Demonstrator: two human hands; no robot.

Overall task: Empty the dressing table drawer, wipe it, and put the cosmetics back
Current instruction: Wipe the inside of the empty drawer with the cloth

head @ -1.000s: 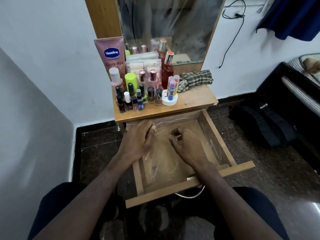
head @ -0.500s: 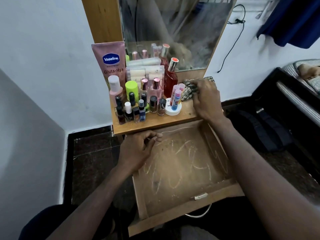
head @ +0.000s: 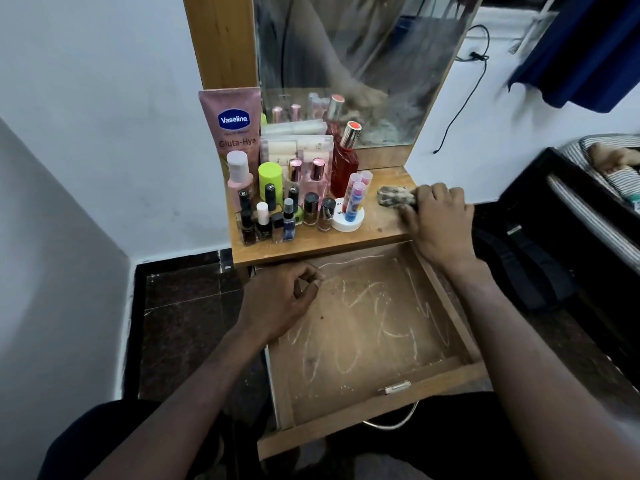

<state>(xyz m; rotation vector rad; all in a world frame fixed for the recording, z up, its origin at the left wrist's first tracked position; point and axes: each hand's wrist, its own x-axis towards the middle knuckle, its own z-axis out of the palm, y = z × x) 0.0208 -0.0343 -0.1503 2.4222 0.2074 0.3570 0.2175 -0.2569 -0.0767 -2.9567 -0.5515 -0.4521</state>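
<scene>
Cloth (head: 395, 196) is the thing to handle now: a small crumpled rag, checked in dull colours, lying near the right edge of the tabletop (head: 311, 245), just beside the white round jar (head: 348, 220) that carries the lip balms. The right hand (head: 437, 225) lies over the right end of the rag and the fingers curl down on it, so the grip appears closed on the cloth, though the fingertips are hidden under the hand. The rag is judged to be light and soft with no stiffness (it will fold and hang when lifted), so a bunching hold in the middle of the wad should serve better than a pinch at one corner.

The drawer (head: 374, 415) is pulled out below the front edge of the tabletop and holds no cosmetics; its wooden floor shows pale dusty streaks and some small crumbs. The left hand (head: 277, 304) rests at the back left corner of the drawer, its grip narrow and loosely curled, holding nothing that can be seen.

All the cosmetics stand crowded on the left half of the tabletop, among them the pink Vaseline tube (head: 232, 133) and the red perfume bottle (head: 346, 161). These glass bottles are probably fragile and easy to tip.
</scene>
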